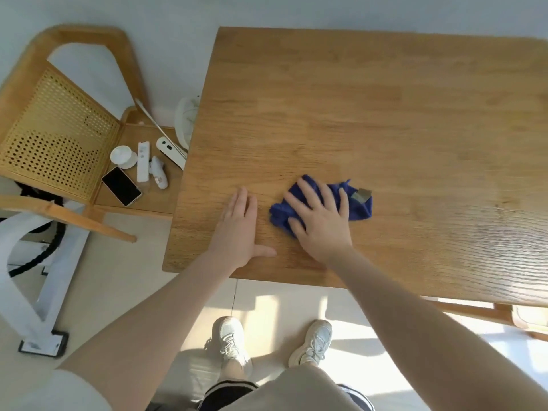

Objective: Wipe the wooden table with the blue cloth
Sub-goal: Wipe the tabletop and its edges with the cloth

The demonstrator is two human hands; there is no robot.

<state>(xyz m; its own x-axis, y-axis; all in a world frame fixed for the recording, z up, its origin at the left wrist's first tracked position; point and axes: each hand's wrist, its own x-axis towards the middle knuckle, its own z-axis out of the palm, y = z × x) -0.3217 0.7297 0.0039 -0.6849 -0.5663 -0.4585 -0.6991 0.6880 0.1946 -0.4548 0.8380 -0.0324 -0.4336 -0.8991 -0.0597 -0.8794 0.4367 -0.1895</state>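
a: where's the blue cloth (354, 207)?

b: i see it bunched up on the wooden table (385, 120), near the front edge, toward the table's left end. a grey tag (361, 194) sticks out at its far right corner.

a: and the hands?

b: the right hand (318, 216) lies flat on the cloth's left part, fingers spread, palm pressing down, not clenched around it. the left hand (241, 229) rests open on bare wood just beside the cloth, fingers together, thumb out to the side, grasping nothing.

a: anything else around?

b: left of the table i see a wooden chair (59, 120) with a perforated cane back. on its seat sit a smartphone (121, 186) face up, a white remote (143, 162), a small white cup-like thing (123, 156) and other white gadgets i can't identify. below the table edge i see two white sneakers (229, 336) on the pale tiled floor (142, 277), in patches of sunlight.
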